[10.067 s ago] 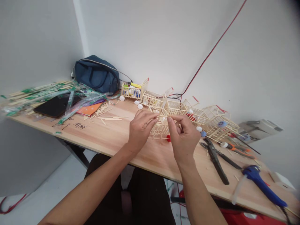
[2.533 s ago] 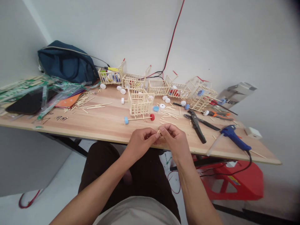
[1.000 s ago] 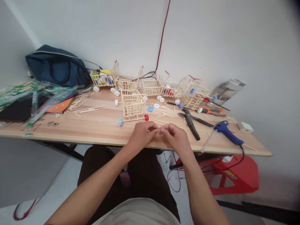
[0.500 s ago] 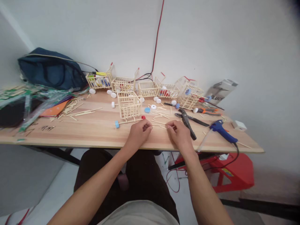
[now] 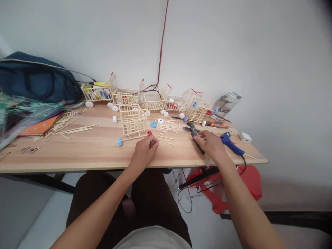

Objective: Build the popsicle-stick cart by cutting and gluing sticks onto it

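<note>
My left hand [image 5: 144, 149] rests at the table's front, thumb and fingers pinched together; what they hold, if anything, is too small to make out. Just behind it stands a small stick-built cart [image 5: 133, 121] with a red cap and a blue cap [image 5: 119, 141] on its front axle. My right hand [image 5: 211, 145] is closed over the handles of black pliers [image 5: 193, 130], which lie on the tabletop. Between the hands are loose thin wooden sticks [image 5: 168, 129], a light blue cap [image 5: 154, 124] and a white cap [image 5: 160, 120].
Several finished-looking stick carts [image 5: 154, 102] line the wall. A blue glue gun [image 5: 232, 143] and orange-handled pliers [image 5: 218, 124] lie at right, near a white box [image 5: 245, 137]. At left are a dark blue bag [image 5: 38, 77], orange paper [image 5: 38, 126] and more sticks [image 5: 75, 129].
My right hand has moved right, away from the left hand and the sticks, onto the black pliers. The left hand stays pinched near the cart. The view has shifted rightward.
</note>
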Available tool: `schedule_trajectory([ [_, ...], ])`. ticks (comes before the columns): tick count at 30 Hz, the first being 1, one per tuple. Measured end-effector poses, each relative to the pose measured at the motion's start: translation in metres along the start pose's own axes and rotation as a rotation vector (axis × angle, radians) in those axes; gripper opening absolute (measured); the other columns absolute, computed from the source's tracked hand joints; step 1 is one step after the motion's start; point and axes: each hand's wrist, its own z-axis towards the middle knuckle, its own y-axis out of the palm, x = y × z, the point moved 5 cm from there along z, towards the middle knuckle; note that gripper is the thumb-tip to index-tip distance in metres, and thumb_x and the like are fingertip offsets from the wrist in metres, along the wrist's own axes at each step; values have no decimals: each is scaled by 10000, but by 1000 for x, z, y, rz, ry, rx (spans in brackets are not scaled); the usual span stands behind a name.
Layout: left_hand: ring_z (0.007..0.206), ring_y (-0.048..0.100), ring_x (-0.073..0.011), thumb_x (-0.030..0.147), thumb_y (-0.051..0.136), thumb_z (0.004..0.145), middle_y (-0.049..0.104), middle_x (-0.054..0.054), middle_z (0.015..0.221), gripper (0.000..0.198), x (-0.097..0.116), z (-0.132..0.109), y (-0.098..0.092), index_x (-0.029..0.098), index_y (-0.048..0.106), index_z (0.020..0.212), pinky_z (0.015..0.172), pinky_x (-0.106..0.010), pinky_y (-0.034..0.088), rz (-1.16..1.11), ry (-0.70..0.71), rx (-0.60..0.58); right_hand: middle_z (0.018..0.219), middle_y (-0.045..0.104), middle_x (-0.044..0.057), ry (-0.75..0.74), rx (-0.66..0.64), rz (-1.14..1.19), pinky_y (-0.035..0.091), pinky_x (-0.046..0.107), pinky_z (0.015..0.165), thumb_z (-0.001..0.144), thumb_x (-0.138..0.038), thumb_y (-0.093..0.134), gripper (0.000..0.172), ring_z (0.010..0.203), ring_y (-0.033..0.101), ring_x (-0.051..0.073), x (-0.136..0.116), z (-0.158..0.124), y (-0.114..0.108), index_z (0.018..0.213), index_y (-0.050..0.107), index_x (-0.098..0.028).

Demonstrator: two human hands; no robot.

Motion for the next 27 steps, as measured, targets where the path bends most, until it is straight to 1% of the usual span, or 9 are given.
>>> schedule_trajectory([
  [2, 654, 532, -136, 179, 549, 815, 595, 20, 680, 95, 0, -1, -1, 186, 573, 723, 658, -244, 387, -6, 2, -5, 1133, 690, 146, 16, 34, -79, 477, 378, 861, 918, -445, 542, 377, 1051, 640, 290, 9, 7, -6, 1163, 646, -179],
  [6, 665, 541, -143, 211, 550, 815, 608, 16, 697, 87, -1, -1, -2, 189, 587, 738, 664, -248, 395, -8, 9, 3, 1149, 656, 248, 173, 66, -196, 456, 478, 912, 913, -381, 531, 418, 1130, 596, 381, 56, 11, -24, 1188, 649, -89],
  [10, 659, 539, -146, 224, 545, 809, 606, 19, 687, 83, -1, -1, -1, 196, 583, 740, 656, -252, 392, 5, 13, -3, 1146, 663, 232, 170, 29, -237, 457, 477, 937, 904, -359, 529, 387, 1137, 591, 371, 79, 9, -25, 1153, 676, -102],
  [13, 655, 533, -148, 228, 540, 806, 600, 20, 682, 81, -1, -2, 0, 199, 579, 740, 656, -256, 391, 24, 25, -7, 1242, 633, 231, 105, 18, -244, 422, 469, 1011, 906, -286, 502, 407, 1191, 572, 354, 78, 13, -22, 1236, 641, -94],
  [15, 660, 532, -149, 236, 539, 809, 603, 16, 690, 87, -1, -2, 0, 199, 579, 741, 662, -258, 394, 32, 26, -6, 1218, 635, 269, 94, 12, -247, 411, 507, 1021, 904, -258, 482, 411, 1188, 576, 381, 77, 17, -22, 1218, 647, -51],
  [18, 673, 541, -150, 238, 536, 819, 611, 11, 705, 94, -1, -2, 0, 197, 583, 749, 671, -260, 396, 37, 24, -3, 1221, 650, 253, 32, -31, -213, 442, 489, 1010, 925, -350, 478, 458, 1175, 600, 367, 69, 19, -18, 1245, 636, -63],
  [22, 672, 546, -146, 219, 536, 822, 609, 13, 700, 90, -1, -2, 0, 196, 579, 747, 670, -256, 395, 27, 25, 7, 1469, 521, 176, -157, -209, -141, 420, 427, 1080, 887, -559, 532, 730, 1357, 486, 326, 37, 14, 3, 1484, 426, -152],
  [24, 660, 543, -144, 215, 539, 824, 607, 17, 690, 91, -2, -3, 0, 197, 573, 742, 663, -252, 397, 11, 21, 10, 1524, 434, 229, -177, -324, -178, 385, 470, 1105, 865, -610, 532, 865, 1423, 396, 371, 24, 12, 14, 1534, 324, -102],
  [27, 658, 549, -143, 209, 545, 819, 613, 21, 689, 77, -3, -3, 0, 200, 574, 749, 663, -247, 405, -10, 25, 11, 1485, 449, 285, -175, -387, -256, 398, 472, 1077, 874, -522, 534, 864, 1389, 432, 391, 14, 18, 16, 1539, 274, -36],
])
